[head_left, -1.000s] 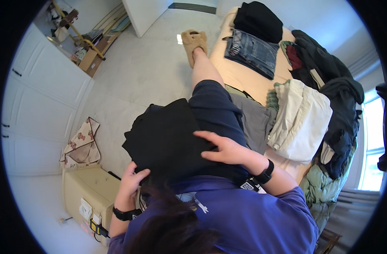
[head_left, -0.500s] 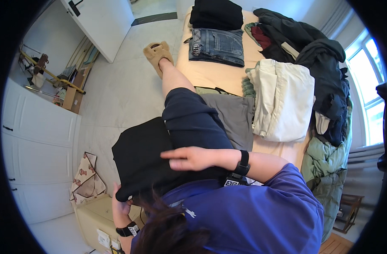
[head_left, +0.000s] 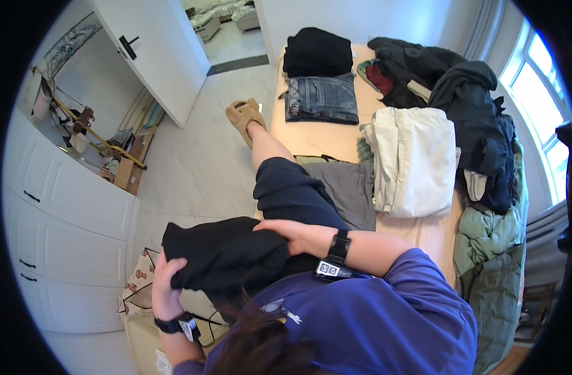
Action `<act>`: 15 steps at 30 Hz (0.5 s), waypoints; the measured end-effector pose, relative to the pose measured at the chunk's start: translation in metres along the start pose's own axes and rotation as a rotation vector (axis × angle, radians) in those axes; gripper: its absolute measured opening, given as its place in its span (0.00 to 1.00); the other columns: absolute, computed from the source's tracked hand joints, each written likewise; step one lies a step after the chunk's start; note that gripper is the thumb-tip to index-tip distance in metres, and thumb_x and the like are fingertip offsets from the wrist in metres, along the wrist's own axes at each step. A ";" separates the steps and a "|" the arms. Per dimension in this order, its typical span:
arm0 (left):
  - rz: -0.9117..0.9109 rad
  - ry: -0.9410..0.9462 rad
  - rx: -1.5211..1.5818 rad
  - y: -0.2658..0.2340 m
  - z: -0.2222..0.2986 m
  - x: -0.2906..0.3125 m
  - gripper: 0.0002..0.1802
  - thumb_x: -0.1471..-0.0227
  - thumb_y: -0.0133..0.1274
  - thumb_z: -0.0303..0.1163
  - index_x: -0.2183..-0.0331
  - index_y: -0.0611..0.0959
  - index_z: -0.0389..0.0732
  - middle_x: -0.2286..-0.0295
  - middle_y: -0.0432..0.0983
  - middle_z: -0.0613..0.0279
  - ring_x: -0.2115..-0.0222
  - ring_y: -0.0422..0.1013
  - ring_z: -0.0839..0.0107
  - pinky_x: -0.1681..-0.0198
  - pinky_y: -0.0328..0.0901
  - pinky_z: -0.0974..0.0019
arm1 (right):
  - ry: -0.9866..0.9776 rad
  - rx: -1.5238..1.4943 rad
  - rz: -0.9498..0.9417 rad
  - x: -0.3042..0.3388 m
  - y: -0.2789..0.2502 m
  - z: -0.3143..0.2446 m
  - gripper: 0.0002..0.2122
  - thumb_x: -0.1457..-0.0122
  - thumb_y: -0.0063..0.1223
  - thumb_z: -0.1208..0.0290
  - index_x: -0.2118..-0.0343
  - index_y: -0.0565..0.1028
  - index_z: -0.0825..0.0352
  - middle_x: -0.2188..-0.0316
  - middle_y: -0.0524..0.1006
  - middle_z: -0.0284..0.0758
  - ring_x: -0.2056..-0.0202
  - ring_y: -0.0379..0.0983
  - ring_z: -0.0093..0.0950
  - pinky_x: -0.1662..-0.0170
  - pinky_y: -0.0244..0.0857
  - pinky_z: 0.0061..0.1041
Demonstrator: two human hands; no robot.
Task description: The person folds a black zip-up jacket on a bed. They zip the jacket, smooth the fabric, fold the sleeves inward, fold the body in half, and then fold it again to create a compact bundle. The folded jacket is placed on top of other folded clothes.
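Note:
Over my lap I hold a folded black garment [head_left: 226, 250]; its exact kind does not show. My left hand [head_left: 168, 279] grips its left edge, the thumb on top and the other fingers partly hidden beneath. At the right end my right hand [head_left: 285, 233] clasps it, thumb on the upper side and fingers underneath. Dark shorts [head_left: 295, 194] cover my thigh under and beyond the bundle. Beside that leg lies a grey cloth [head_left: 345, 190] on the bed.
On the bed [head_left: 320, 140] rest folded white trousers [head_left: 414, 162], folded jeans [head_left: 323, 100], a folded black garment [head_left: 317, 53] and a heap of dark clothes [head_left: 480, 106]. A green quilted piece [head_left: 486, 275] hangs along the right side. White cabinets [head_left: 73, 250] stand left, near an open door [head_left: 151, 56].
The black garment has been folded into a thicker, narrower bundle. My right hand went from lying on top with fingers stretched to clasping its right end; my left hand rose along the left edge.

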State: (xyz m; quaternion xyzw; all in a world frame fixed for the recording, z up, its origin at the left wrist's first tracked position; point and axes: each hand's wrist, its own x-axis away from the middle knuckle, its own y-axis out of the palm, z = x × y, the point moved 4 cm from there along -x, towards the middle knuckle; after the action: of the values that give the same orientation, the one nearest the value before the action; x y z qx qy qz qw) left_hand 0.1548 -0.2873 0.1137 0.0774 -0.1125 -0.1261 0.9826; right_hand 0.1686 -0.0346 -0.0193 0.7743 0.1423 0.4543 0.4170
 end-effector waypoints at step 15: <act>-0.405 0.043 -0.762 0.196 0.050 -0.102 0.22 0.48 0.57 0.36 0.55 0.74 0.33 0.65 0.78 0.54 0.70 0.75 0.72 0.69 0.71 0.70 | -1.045 0.422 0.385 0.254 -0.040 -0.124 0.17 0.46 0.59 0.69 0.55 0.73 0.74 0.62 0.79 0.41 0.64 0.79 0.29 0.58 0.74 0.26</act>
State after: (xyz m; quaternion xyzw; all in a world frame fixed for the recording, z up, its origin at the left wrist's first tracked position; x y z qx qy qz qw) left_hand 0.0914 -0.0789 0.1766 -0.2678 -0.0199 -0.3474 0.8984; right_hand 0.2114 0.2063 0.1276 0.9733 -0.1372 0.0425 0.1790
